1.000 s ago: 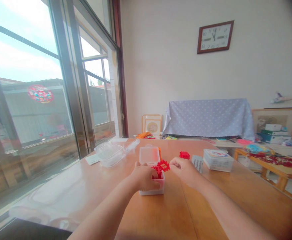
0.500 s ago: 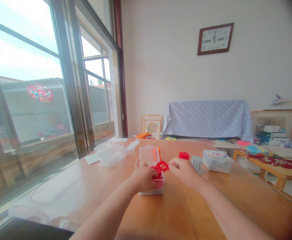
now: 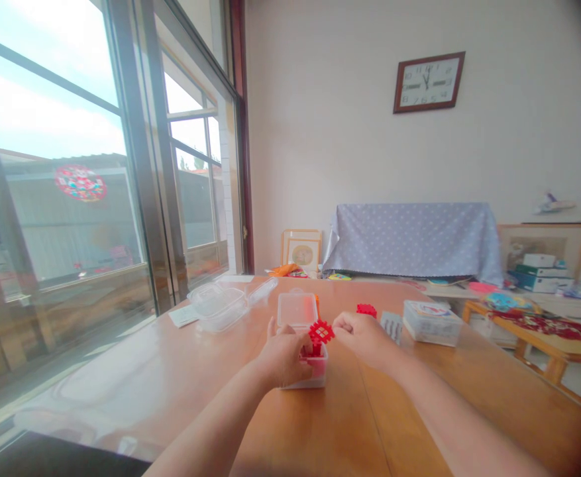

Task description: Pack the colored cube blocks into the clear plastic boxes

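A small clear plastic box [image 3: 304,383] with red pieces in it stands on the table, its lid [image 3: 297,309] tipped open behind it. My left hand [image 3: 284,358] is curled over the box's left side, its thumb and fingers closed around red interlocking pieces [image 3: 316,349] at the opening. Just above them is a notched red building piece [image 3: 322,331] with square holes. My right hand [image 3: 362,334] pinches that piece at its right edge; the fingertips are partly hidden. Whether the upper piece is joined to the lower ones, I cannot tell.
Beyond my right hand lies another red piece cluster [image 3: 366,309]. A grey slotted item [image 3: 391,327] and a closed clear box [image 3: 431,323] are to its right. Clear plastic containers [image 3: 218,308] and a pale paper [image 3: 183,317] sit at the left, near the window.
The notched red piece has shifted slightly left and now sits more directly over the red pieces at the box. My right hand has moved slightly left with it.
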`<state>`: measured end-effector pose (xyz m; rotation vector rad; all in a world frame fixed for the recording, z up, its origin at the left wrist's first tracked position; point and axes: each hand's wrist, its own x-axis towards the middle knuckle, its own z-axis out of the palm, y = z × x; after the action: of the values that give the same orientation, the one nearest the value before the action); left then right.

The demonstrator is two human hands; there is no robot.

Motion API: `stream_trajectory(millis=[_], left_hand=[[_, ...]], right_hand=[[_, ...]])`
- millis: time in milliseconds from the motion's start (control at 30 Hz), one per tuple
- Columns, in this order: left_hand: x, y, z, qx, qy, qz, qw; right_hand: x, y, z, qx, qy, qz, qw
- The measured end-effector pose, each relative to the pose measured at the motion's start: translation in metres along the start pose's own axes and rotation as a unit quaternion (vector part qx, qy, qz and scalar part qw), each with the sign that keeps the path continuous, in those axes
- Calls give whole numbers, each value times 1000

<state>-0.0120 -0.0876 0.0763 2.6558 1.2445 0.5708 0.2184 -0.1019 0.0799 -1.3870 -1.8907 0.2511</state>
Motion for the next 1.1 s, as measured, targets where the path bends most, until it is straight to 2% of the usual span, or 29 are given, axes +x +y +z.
stream_trajectory(millis=[167,333,500,600,833,1100], left_hand=[[-4,-1,-1,-22,16,-11,1000],[-13,-1,-14,-64,43,16,997],[-23,-12,-19,-119,134,-9,984],[-26,-24,-11,-135,192,-32,971],[-34,-46,14,-140,259,-52,954],[-51,-50,33,-105,304,-12,947]], right_hand=[[1,-6,0,-15,-12,4,1000],[1,-14,-1,-40,-37,8,999],[1,-28,-4,-73,-63,0,995],[3,-34,-2,-99,-81,-4,992],[9,-36,8,-181,-106,-42,977],[16,-41,17,-247,-120,-94,957]])
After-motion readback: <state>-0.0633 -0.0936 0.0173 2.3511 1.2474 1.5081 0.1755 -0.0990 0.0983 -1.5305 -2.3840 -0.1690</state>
